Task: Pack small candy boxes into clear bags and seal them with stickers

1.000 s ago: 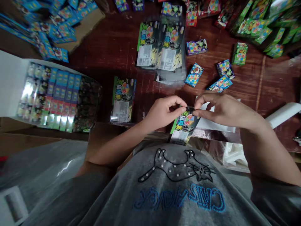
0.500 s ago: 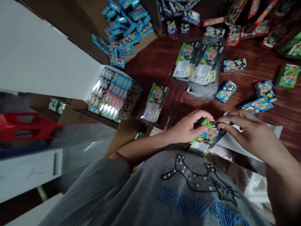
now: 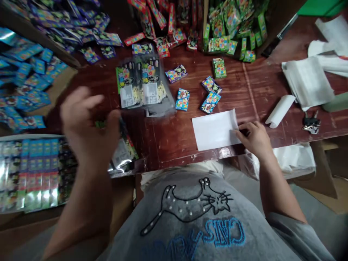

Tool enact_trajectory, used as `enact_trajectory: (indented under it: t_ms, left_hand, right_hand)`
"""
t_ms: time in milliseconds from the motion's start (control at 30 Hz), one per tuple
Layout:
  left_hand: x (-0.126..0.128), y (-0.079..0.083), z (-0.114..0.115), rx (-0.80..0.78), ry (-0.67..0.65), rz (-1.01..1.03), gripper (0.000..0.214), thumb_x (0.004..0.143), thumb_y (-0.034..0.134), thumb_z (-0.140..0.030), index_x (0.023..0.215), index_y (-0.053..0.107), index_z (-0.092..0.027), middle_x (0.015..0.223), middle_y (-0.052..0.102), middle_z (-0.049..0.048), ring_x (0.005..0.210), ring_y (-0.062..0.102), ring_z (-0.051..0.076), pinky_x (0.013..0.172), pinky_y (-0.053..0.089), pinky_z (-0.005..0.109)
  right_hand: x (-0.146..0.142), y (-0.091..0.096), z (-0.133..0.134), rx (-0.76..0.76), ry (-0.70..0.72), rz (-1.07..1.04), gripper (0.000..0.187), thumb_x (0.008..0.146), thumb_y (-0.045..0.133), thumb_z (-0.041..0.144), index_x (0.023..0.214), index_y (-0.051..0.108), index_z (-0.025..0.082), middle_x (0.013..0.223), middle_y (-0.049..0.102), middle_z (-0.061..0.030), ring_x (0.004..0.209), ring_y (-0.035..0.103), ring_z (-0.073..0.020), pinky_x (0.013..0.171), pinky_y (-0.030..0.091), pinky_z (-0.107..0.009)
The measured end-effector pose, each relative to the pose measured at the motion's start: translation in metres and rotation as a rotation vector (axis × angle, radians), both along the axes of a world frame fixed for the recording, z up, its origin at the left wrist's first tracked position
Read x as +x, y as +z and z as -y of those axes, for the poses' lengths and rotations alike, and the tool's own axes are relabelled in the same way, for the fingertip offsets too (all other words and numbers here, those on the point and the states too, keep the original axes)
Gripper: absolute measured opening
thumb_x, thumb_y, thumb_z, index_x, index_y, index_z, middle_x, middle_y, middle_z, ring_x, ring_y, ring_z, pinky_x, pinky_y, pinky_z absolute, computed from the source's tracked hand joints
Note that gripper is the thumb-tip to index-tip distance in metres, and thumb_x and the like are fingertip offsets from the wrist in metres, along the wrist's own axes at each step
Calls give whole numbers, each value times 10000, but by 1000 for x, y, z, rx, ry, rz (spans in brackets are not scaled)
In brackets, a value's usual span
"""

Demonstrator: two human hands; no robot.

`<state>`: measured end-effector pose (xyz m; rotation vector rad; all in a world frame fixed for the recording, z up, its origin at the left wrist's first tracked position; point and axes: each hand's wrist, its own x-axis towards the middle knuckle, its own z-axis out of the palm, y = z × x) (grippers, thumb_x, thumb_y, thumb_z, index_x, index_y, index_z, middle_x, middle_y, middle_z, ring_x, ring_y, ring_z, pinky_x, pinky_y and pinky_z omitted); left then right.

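My left hand (image 3: 88, 123), smeared by motion, hovers over the left part of the table with thumb and fingers apart. Below it lies a printed clear plastic pouch (image 3: 123, 154), partly hidden by the hand. At the right, my right hand (image 3: 254, 139) pinches the right edge of a white sheet of paper (image 3: 213, 130), which lies on the table. Just beyond the paper are small candy boxes: a blue one (image 3: 210, 102), another blue one (image 3: 182, 99), a purple one (image 3: 176, 73) and a green one (image 3: 219, 68). A stack of printed pouches (image 3: 133, 90) sits left of them.
Open cartons along the back hold blue boxes (image 3: 24, 76), purple boxes (image 3: 70, 25), red boxes (image 3: 154, 18) and green boxes (image 3: 231, 21). Packed rows of boxes (image 3: 35, 174) stand at the lower left. Keys (image 3: 311, 123) and white papers (image 3: 307, 81) lie at the right.
The view has swung to the right. My left hand has let go of the printed pouch and moved left; my right hand has left that pouch too and now grips the paper's edge.
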<state>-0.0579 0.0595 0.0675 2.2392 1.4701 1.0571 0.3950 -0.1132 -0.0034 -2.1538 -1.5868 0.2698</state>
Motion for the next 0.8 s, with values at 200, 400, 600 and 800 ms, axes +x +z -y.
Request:
enact_trajectory:
  t_ms: [200,400,600,800]
  left_hand:
    - [178,-9,70,-676,-599,371,622,937,813,-533,1432,613,-215,1402,737,144,1197,756,289,998,644,467]
    - [186,-24,59,-790,-706,558,788,907,844,-331,1582,442,-263,1316,727,107,1227,727,285,1063,613,473]
    - [163,9,24,-932,-867,408,642,909,730,-160,1518,563,-276,1107,768,55,993,759,196,856,625,320]
    - [179,21,18,-540,-749,217,274,889,817,-255,1161,784,-252,1246,760,52,1156,710,209,1001,587,363]
  right_hand:
    - [-83,44,-19,311,49,-122,153,1022,626,366,955,682,241,980,767,-79,925,713,-242,791,582,-393]
    - [-72,74,-20,269,333,-658,350,1138,460,420,1349,704,286,1220,787,-82,983,769,-214,854,656,-410]
    - [-18,74,-41,329,502,-355,709,877,881,463,1520,607,343,1500,669,-101,1407,613,-337,1185,534,-567]
    - [-22,68,-42,225,273,-644,311,894,842,558,981,795,263,925,801,-27,805,731,-190,726,621,-339]
